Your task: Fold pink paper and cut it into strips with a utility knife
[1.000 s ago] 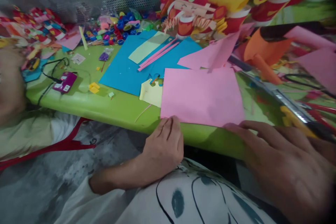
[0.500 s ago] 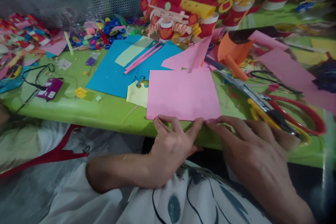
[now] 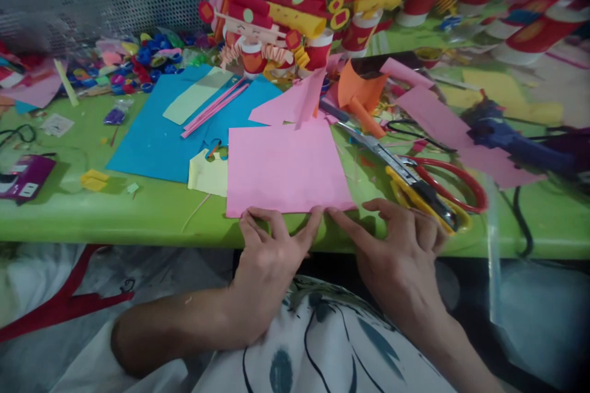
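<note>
Touching the pink sheet (image 3: 286,166) at the bench (image 3: 152,221) front edge, left hand (image 3: 270,258) and right hand (image 3: 396,252) are half spread; whether they pinch, I cannot tell. Work seems just begun: the sheet lies mostly flat.

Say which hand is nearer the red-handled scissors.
Right hand; it is just left of the scissors. Left hand: farther left, at the near edge of the pink paper.

Dim, cool, diffuse light; soft shadows beside fingers (image 3: 349,227). Faint sheen on worktop (image 3: 152,215) left of fingers. Red cups (image 3: 537,34), beyond fingers far right, blurred, stretched.
</note>
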The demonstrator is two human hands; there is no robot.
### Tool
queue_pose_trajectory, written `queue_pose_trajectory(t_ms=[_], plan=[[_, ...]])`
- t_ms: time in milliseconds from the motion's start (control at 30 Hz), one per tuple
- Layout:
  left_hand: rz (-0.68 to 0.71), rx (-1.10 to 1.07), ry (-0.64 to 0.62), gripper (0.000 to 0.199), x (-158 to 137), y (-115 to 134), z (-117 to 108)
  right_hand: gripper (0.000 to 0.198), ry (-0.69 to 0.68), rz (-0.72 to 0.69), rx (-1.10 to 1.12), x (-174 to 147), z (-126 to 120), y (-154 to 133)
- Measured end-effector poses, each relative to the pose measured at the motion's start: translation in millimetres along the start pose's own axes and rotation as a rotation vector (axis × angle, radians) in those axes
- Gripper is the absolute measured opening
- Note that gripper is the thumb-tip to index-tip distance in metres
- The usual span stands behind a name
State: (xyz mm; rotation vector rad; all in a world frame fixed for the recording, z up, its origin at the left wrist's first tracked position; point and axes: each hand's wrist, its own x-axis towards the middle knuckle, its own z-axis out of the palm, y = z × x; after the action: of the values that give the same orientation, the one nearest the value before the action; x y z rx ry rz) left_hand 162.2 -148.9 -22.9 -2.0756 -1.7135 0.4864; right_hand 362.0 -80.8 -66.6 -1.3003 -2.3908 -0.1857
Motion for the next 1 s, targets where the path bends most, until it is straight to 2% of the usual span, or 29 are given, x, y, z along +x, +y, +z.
queue_pose_trajectory(t_ms=[67,233,433,533,667,767,867,1000], plan=[[-0.004,-0.003,0.015,0.102,-0.2,-0.2,0.8,0.054,0.009,-0.008,-0.008,2.4,-1.0,-2.5],[-0.01,-0.061,0.074,0.1,-0.4,0.2,4.4,0.037,0.021,0.009,-0.03,5.9,-7.4,-5.1],[-0.006,0.004,0.114,0.103,-2.1,2.3,9.6,0.04,0.039,0.018,-0.036,-3.8,-10.5,4.5],[-0.006,0.02,0.128,0.102,-1.9,2.2,10.3,0.035,0.05,0.006,-0.017,-1.2,-12.5,9.1],[0.01,0.043,0.115,0.095,0.8,1.9,7.0,0.043,0.154,-0.123,0.129,12.0,-9.8,2.8],[0.003,0.062,0.103,0.091,1.7,2.3,4.6,0.041,0.139,-0.221,0.216,19.2,-1.6,-7.2],[-0.01,0.04,0.1,0.089,-1.8,1.5,5.6,0.031,0.112,-0.177,0.183,19.2,4.8,-11.8],[0.008,0.021,0.114,0.075,-11.2,-6.2,10.3,0.032,0.098,-0.15,0.166,17.4,4.2,-9.4]])
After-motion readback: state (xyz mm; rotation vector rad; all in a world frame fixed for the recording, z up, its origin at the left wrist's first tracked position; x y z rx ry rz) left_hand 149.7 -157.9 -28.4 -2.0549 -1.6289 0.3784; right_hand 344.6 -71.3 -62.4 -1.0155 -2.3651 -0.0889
